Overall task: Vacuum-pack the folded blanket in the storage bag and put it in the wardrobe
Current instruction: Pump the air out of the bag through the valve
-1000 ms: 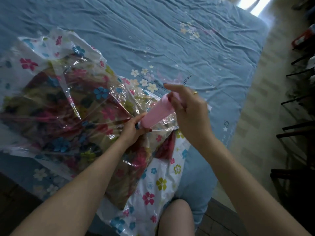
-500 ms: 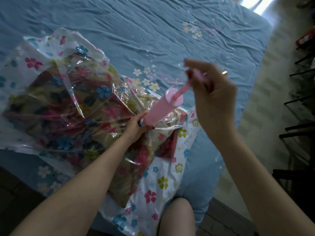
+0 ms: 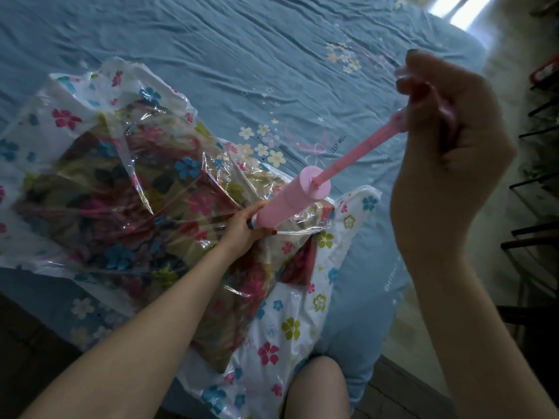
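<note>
A: Where is the blanket?

B: Inside the storage bag (image 3: 127,189) — a clear plastic bag with white edges printed in pink, blue and green flowers. The folded blanket (image 3: 99,204) shows through the wrinkled film as a dark, flowered bulk. The bag lies on the bed sheet (image 3: 242,55), a blue one with small flowers and the words "SLEEP WELL" near the bag's far edge.

A: And the pump?

B: The pink hand pump (image 3: 295,201) stands tilted on the bag, its base down on the plastic and its capped top leaning up and to the right. The piston rod (image 3: 354,155) is drawn well out of the barrel.

A: What are the hands doing?

B: The left hand (image 3: 245,228) curls around the foot of the barrel, thumb and fingers wrapped at the point where it meets the bag. The right hand (image 3: 447,146) is raised above the bed, fingers curled tight around the pump's handle (image 3: 414,95) at the end of the rod — the handle itself is blurred and mostly hidden in the fist.

A: Anything else in view?

B: A bare knee (image 3: 317,388) at the lower edge, beside the bag's near corner.
</note>
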